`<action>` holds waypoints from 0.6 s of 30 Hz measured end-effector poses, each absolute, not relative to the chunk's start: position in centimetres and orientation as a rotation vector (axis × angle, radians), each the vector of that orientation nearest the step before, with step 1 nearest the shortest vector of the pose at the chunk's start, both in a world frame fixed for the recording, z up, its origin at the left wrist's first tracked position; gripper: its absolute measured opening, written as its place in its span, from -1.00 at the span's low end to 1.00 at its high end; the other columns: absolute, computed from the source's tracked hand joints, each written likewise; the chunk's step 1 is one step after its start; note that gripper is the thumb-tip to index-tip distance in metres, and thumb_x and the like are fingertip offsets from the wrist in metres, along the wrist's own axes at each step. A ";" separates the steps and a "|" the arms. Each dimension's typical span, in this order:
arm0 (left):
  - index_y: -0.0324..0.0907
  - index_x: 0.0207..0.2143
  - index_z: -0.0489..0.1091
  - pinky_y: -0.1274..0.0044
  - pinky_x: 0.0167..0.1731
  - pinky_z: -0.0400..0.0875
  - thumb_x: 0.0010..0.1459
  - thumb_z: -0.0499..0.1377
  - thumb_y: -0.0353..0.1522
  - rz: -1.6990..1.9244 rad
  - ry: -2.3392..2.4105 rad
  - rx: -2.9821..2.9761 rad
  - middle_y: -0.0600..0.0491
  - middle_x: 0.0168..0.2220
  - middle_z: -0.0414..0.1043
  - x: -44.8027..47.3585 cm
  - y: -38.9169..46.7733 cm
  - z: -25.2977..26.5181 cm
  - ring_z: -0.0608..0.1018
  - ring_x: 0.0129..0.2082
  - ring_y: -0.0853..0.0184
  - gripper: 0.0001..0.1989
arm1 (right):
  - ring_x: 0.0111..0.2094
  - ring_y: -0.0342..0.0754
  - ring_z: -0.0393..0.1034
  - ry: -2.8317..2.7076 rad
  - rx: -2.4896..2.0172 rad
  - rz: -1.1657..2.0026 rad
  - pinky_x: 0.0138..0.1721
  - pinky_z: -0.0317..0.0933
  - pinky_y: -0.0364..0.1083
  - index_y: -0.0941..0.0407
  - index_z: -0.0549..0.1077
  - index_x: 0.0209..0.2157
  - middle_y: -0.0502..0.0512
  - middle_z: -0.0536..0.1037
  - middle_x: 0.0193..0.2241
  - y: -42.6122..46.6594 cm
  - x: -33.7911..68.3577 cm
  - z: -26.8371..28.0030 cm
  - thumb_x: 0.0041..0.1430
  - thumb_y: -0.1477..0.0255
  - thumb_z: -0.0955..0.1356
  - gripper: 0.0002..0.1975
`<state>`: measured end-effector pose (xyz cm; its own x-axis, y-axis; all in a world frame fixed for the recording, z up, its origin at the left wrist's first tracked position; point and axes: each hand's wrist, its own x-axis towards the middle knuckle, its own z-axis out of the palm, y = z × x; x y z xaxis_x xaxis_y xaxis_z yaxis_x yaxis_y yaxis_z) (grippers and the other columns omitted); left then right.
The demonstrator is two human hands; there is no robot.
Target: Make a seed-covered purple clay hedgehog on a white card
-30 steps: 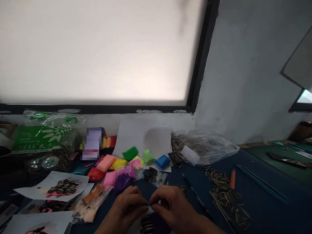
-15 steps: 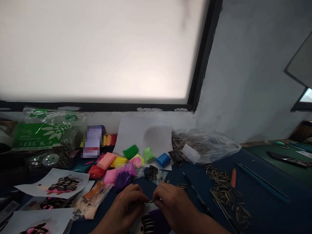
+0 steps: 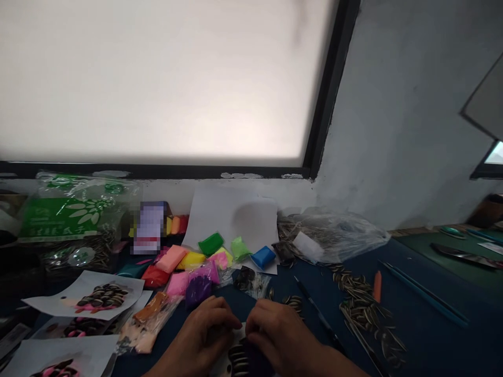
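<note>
At the bottom centre lies a white paper card (image 3: 225,366) with a row of striped sunflower seeds (image 3: 239,360) on it and a dark purple patch (image 3: 257,361) beside them. My left hand (image 3: 208,330) rests over the card's left side, fingers curled onto it. From the other side my right hand (image 3: 281,332) bends its fingers down over the card's upper part, close to the seeds. Its fingertips are closed together, and whatever they press or pinch is hidden. Several loose seeds (image 3: 293,302) lie just past my right hand.
Colourful clay packets (image 3: 202,283) spread ahead. Seed-covered cards (image 3: 102,301) lie left, below a green seed bag (image 3: 58,220). On the right are a pen (image 3: 318,309), a seed pile (image 3: 359,309), metal tweezers (image 3: 363,340), an orange stick (image 3: 377,286) and blue tweezers (image 3: 424,293).
My right hand has shifted slightly down and right, its fingertips drawing back from my left fingertips and lowering over the card. My left hand has barely moved.
</note>
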<state>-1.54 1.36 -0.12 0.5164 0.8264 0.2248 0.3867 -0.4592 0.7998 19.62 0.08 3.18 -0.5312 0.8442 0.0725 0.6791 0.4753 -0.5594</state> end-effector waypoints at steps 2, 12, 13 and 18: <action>-0.12 -0.32 0.52 0.53 -0.32 0.35 0.16 0.09 -0.50 0.801 0.976 2.060 0.05 -0.33 0.41 -1.6 1.4 -0.1 0.51 -0.29 0.27 -0.79 | -0.30 -0.07 0.47 -2.364 -1.265 0.691 -0.30 0.19 -0.17 0.12 0.52 -0.34 0.06 0.56 -0.33 0.1 19.7 3.0 0.11 0.67 0.34 -0.82; -0.13 -0.32 0.51 0.53 -0.31 0.33 0.20 0.07 -0.47 0.804 0.961 2.028 0.06 -0.33 0.38 -1.6 1.3 -0.2 0.50 -0.30 0.28 -0.79 | -0.30 -0.05 0.49 -2.374 -1.098 0.657 -0.30 0.22 -0.17 0.17 0.55 -0.30 0.12 0.57 -0.33 0.0 19.9 2.8 0.16 0.63 0.33 -0.83; -0.13 -0.32 0.51 0.53 -0.31 0.33 0.20 0.08 -0.46 0.797 0.966 2.026 0.06 -0.33 0.38 -1.5 1.3 -0.1 0.49 -0.30 0.28 -0.79 | -0.30 -0.04 0.50 -2.386 -1.091 0.653 -0.31 0.22 -0.17 0.17 0.56 -0.29 0.13 0.57 -0.33 0.1 19.8 2.8 0.17 0.62 0.33 -0.83; -0.14 -0.39 0.52 0.54 -0.30 0.31 0.21 0.13 -0.42 0.769 0.997 2.012 0.07 -0.35 0.38 -1.5 1.4 0.0 0.49 -0.30 0.29 -0.82 | -0.32 -0.03 0.51 -2.434 -1.096 0.608 -0.33 0.23 -0.17 0.18 0.57 -0.27 0.15 0.57 -0.33 0.0 19.7 2.7 0.17 0.60 0.32 -0.82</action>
<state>-1.46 1.35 0.00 0.5161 0.8373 0.1803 0.3871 -0.4158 0.8229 19.68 0.04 2.67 -0.6122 0.7702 0.1789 0.5959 0.5981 -0.5360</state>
